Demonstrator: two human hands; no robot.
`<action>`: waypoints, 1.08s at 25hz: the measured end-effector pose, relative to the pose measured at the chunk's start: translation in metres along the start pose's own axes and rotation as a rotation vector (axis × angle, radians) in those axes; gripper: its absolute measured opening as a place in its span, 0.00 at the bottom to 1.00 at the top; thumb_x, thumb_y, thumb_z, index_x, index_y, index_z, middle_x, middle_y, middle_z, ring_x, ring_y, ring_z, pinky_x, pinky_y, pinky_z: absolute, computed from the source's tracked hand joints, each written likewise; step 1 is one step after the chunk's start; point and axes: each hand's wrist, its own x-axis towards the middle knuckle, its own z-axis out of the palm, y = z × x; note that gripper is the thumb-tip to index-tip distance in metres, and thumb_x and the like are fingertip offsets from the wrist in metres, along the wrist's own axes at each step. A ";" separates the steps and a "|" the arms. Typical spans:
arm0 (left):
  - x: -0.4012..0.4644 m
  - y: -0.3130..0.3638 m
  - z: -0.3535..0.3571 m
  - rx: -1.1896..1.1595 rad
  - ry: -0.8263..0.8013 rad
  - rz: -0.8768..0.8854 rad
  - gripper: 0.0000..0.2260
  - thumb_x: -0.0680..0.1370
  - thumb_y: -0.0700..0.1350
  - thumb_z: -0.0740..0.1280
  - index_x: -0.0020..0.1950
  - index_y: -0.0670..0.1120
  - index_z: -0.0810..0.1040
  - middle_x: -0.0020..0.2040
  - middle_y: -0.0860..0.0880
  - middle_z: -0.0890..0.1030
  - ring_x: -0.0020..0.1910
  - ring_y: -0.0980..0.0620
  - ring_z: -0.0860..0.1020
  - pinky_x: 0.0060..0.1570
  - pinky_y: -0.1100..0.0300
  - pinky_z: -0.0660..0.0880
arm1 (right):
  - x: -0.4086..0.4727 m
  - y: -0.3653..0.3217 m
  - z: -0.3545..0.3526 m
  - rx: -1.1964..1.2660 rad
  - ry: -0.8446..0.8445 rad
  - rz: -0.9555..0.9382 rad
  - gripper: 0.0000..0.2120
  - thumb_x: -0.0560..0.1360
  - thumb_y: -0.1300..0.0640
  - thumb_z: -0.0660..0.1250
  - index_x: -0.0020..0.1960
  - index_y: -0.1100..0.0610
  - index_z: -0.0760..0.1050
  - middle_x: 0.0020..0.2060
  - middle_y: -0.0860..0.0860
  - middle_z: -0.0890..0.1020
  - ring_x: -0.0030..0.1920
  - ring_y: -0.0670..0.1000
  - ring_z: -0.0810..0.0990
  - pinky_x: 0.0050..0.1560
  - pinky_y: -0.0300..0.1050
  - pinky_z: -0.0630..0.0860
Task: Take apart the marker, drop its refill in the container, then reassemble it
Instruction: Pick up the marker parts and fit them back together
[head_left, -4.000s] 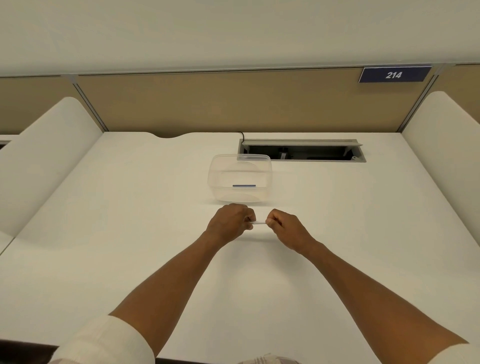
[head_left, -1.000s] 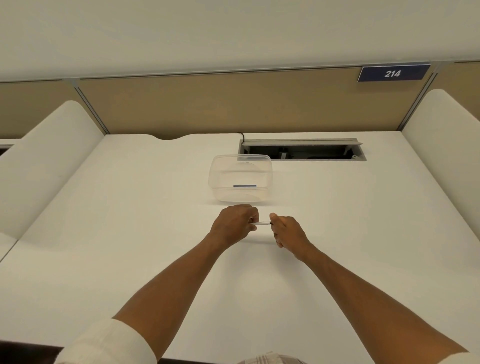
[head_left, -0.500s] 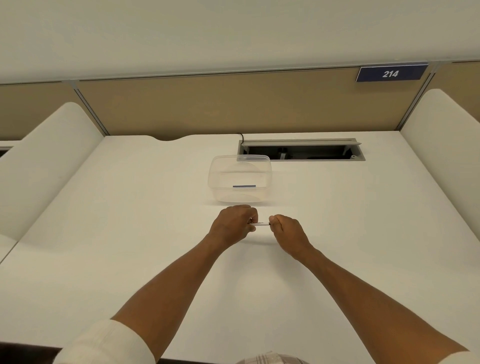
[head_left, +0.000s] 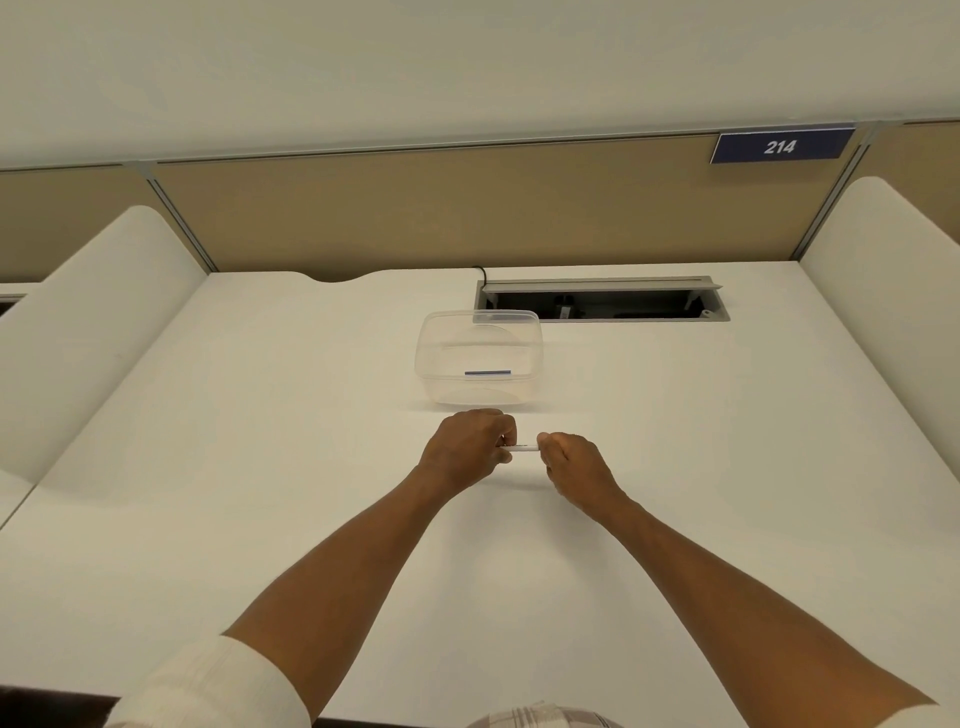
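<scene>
Two bare forearms reach forward over a white tabletop (head_left: 260, 467) and meet near its middle. The left hand (head_left: 467, 449) has its fingers (head_left: 506, 434) curled round one end of a thin white marker (head_left: 523, 447). The right hand (head_left: 574, 465) pinches the other end. Only a short length of the marker shows between the two hands, lying level and crosswise. Whether its parts are joined or coming apart is too small to tell.

At 12 o'clock from the hands, near but apart, stands a clear open container (head_left: 426, 358). A short bluish stick, probably the refill (head_left: 487, 372), already lies on its floor. If so, reassembly is what remains.

Risks, as a judgement: the parts are slim and mostly hidden inside the hands, so a crooked push could jam them or let a piece slip out. A dropped piece could roll across the smooth tabletop. A jerk forward could knock the light container.

At 10 o'clock a rounded white divider (head_left: 93, 322) borders the tabletop. Behind runs a tan partition (head_left: 441, 208). At 1 o'clock an open cable slot (head_left: 602, 304) is cut into the tabletop. At 2 o'clock a blue sign (head_left: 781, 147) reads 214. Another white divider stands at the far right.
</scene>
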 end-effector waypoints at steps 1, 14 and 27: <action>0.000 0.000 0.000 0.001 -0.004 0.001 0.06 0.72 0.45 0.74 0.46 0.49 0.79 0.44 0.52 0.81 0.43 0.49 0.78 0.39 0.56 0.73 | 0.001 -0.001 0.000 0.023 -0.021 0.025 0.22 0.81 0.47 0.55 0.33 0.58 0.66 0.25 0.52 0.70 0.27 0.53 0.69 0.35 0.47 0.68; 0.002 -0.002 0.001 0.020 -0.004 -0.006 0.06 0.72 0.44 0.74 0.45 0.50 0.79 0.44 0.52 0.81 0.43 0.49 0.78 0.37 0.58 0.70 | -0.003 -0.003 0.004 0.130 -0.026 0.118 0.18 0.80 0.50 0.56 0.34 0.57 0.65 0.24 0.52 0.71 0.25 0.53 0.70 0.34 0.46 0.68; 0.000 -0.003 0.005 0.044 -0.023 0.012 0.05 0.73 0.45 0.73 0.46 0.50 0.79 0.45 0.53 0.81 0.43 0.50 0.77 0.38 0.57 0.69 | -0.007 0.000 0.004 0.016 0.011 0.022 0.17 0.82 0.56 0.57 0.35 0.56 0.72 0.27 0.46 0.74 0.28 0.47 0.70 0.36 0.44 0.68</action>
